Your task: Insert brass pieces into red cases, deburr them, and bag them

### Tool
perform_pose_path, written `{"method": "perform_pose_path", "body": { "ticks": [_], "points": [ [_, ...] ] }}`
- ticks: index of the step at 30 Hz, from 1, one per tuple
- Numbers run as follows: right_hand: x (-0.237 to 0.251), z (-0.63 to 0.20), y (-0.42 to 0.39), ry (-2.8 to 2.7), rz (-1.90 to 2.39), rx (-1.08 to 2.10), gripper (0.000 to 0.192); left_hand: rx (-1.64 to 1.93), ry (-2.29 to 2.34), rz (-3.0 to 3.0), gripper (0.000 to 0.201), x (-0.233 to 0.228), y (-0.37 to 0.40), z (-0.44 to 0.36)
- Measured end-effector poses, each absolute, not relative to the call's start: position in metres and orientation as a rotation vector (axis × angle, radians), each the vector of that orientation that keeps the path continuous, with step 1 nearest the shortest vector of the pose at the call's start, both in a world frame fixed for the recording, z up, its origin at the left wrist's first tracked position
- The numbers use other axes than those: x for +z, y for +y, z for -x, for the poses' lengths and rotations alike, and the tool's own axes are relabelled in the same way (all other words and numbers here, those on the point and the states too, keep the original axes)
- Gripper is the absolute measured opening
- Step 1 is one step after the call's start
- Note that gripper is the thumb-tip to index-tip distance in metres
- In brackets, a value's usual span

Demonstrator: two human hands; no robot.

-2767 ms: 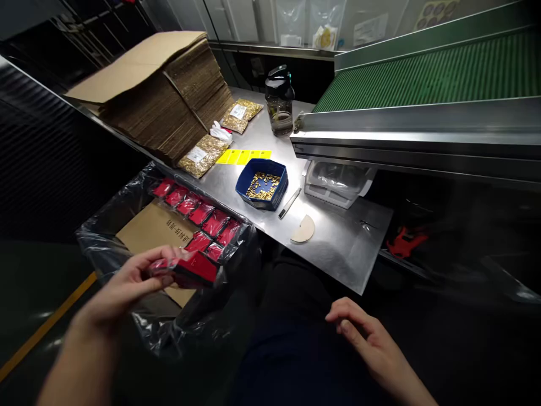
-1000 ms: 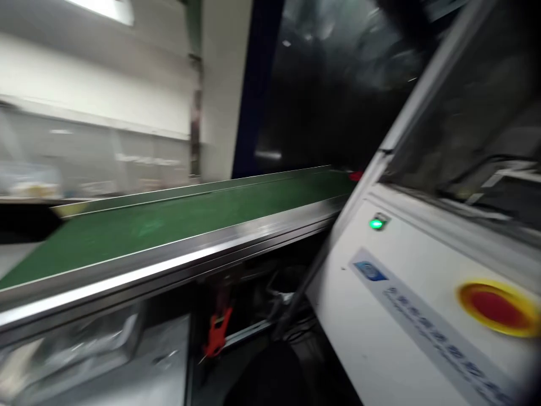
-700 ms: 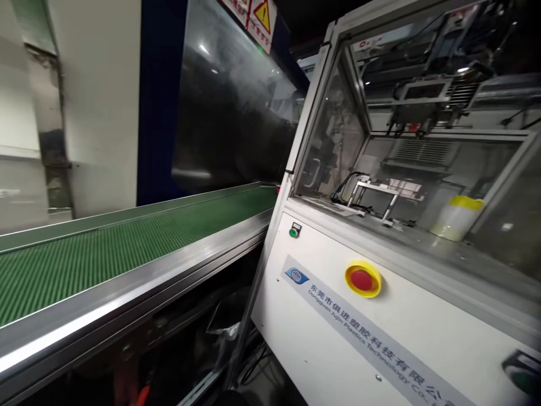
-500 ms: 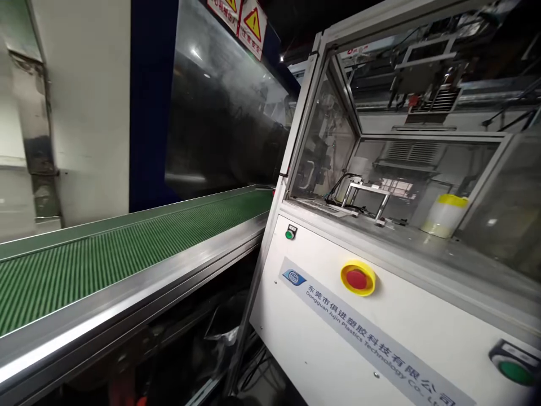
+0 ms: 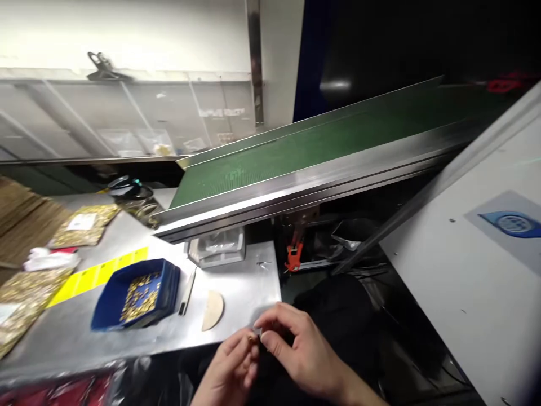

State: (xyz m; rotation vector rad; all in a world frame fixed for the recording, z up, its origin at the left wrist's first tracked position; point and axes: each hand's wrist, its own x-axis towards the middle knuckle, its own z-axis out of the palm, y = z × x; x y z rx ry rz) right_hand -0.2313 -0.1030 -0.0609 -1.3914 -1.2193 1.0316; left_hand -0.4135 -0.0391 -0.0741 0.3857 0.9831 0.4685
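My left hand (image 5: 233, 363) is closed in a pinch beside the table's front edge, with a tiny brownish-gold bit showing at its fingertips. Close against it, my right hand (image 5: 298, 349) curls thumb and forefinger together near the same spot. What either hand grips is too small to make out. Left of the hands, a beige half-round piece (image 5: 213, 310) lies on the metal table (image 5: 253, 276). Farther left stands a blue bin (image 5: 169, 287) with many small brass-coloured parts in it. A slim light-coloured tool with a dark end (image 5: 187, 292) rests between bin and half-round piece.
A green conveyor belt (image 5: 291, 149) slopes across the back, over a clear plastic box (image 5: 217, 248). Bags of gold-coloured parts (image 5: 87, 225) and stacked cardboard (image 5: 25, 225) occupy the left side. A white machine cabinet (image 5: 473, 293) stands at right; an orange clamp-like thing (image 5: 293, 257) hangs below the belt.
The view has swung left and down from the machine and conveyor to the work table. Both my hands, unseen before, are now in view, close together.
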Motion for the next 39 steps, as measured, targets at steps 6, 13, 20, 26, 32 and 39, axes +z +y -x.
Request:
{"method": "perform_pose_path", "body": {
  "ticks": [6, 13, 20, 26, 32, 39],
  "points": [
    [-0.045, 0.23, -0.102, -1.323, 1.349, 1.085, 0.017, 0.487, 0.881, -0.32, 0.039, -0.087, -0.061, 0.399],
    [-0.05, 0.23, -0.107, -1.328, 1.415, 1.115, 0.016, 0.442, 0.842, -0.425, 0.04, -0.089, -0.057, 0.402],
    [-0.061, 0.227, -0.112, -1.094, 1.45, 1.073, 0.009, 0.456, 0.913, -0.49, 0.039, -0.09, -0.059, 0.395],
    [-0.077, 0.226, -0.117, -0.825, 1.253, 1.334, 0.015, 0.482, 0.926, -0.508, 0.036, -0.09, -0.059, 0.394],
    [-0.084, 0.228, -0.117, -0.999, 1.391, 1.105, 0.012, 0.46, 0.915, -0.564, 0.038, -0.088, -0.061, 0.39],
    [-0.088, 0.232, -0.124, -1.35, 1.61, 0.696, 0.016, 0.471, 0.964, -0.574, 0.043, -0.092, -0.063, 0.38]
  ]
}}
